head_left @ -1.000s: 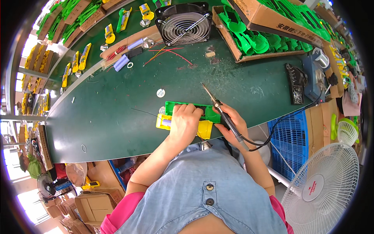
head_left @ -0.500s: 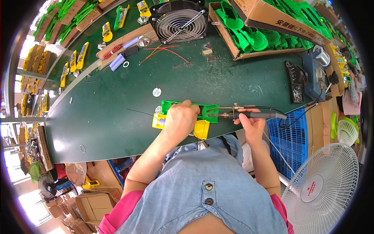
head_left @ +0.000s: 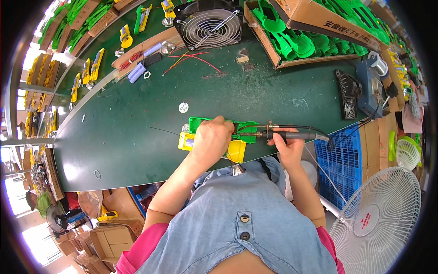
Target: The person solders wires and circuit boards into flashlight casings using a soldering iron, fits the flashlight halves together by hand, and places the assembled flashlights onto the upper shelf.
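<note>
My right hand (head_left: 288, 150) grips a soldering iron (head_left: 301, 135) with a thin metal tube running along its top. Its tip points left into an open green plastic housing (head_left: 249, 128) near the bench's front edge. Over that housing, my left hand (head_left: 211, 142) is closed with its fingertips down inside; what they pinch is hidden. Beneath and in front of the left hand lies a yellow housing half (head_left: 236, 150), partly covered. A silver reflector cup (head_left: 237, 170) hangs at the bench edge below it. A dark wire (head_left: 166, 131) sticks out to the left.
At the back stand a metal-grilled fan (head_left: 210, 28) and a carton of green housings (head_left: 315, 63). A blue soldering station (head_left: 368, 91) with a solder spool (head_left: 377, 66) is at the right. Blue battery cells (head_left: 137, 72), red wires and a round white sticker (head_left: 183, 108) lie on the bench.
My right hand has shifted slightly left with the soldering iron, bringing its tip farther into the green housing near my left fingertips. My left hand has hardly moved.
</note>
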Available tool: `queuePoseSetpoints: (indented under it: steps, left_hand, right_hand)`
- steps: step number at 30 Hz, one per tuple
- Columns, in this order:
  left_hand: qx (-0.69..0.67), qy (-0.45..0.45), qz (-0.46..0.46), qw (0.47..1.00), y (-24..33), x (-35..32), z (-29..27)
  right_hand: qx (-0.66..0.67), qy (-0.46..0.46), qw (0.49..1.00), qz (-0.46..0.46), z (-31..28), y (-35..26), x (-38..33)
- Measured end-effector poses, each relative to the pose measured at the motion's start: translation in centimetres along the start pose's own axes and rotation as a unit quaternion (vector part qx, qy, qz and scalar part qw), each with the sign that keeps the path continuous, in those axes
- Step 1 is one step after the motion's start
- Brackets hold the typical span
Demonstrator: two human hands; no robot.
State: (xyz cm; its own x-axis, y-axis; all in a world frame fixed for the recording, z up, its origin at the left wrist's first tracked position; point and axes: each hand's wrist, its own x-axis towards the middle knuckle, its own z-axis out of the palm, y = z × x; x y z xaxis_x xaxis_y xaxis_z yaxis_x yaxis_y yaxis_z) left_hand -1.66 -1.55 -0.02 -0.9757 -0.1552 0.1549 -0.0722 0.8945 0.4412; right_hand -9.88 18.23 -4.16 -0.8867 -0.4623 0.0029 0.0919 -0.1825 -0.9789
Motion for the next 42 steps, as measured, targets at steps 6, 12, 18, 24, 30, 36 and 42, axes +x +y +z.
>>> queuePoseSetpoints:
  steps: [6, 12, 18, 24, 30, 36, 42]
  left_hand:
    - [0.011, 0.002, -0.004, 1.0, 0.1, 0.0, 0.0]
    - [0.021, -0.002, 0.004, 1.0, 0.1, 0.0, 0.2]
    - [0.021, -0.015, -0.009, 1.0, 0.3, 0.0, -0.1]
    - [0.017, -0.008, -0.007, 1.0, 0.3, -0.1, -0.1]
    - [-0.062, -0.03, 0.015, 0.998, -0.3, 0.2, -2.0]
    - [-0.089, -0.019, -0.129, 0.987, -0.7, -2.3, -4.9]
    - [-0.17, 0.167, -0.086, 0.967, 0.9, -3.8, 0.6]
  right_hand:
    - [-0.005, 0.03, 0.999, -0.021, 0.9, -1.0, -1.0]
    - [-0.087, -0.011, 0.99, -0.106, 0.9, -1.3, -3.6]
    - [-0.225, -0.139, 0.949, -0.173, 3.7, -0.1, -2.7]
    - [-0.251, -0.184, 0.937, -0.158, 3.9, 0.2, -2.2]
    - [-0.235, -0.177, 0.942, -0.165, 4.0, 0.5, -1.9]
    - [-0.266, -0.202, 0.932, -0.14, 3.8, -0.8, -1.0]
    - [-0.263, -0.216, 0.928, -0.152, 2.8, -1.4, 1.8]
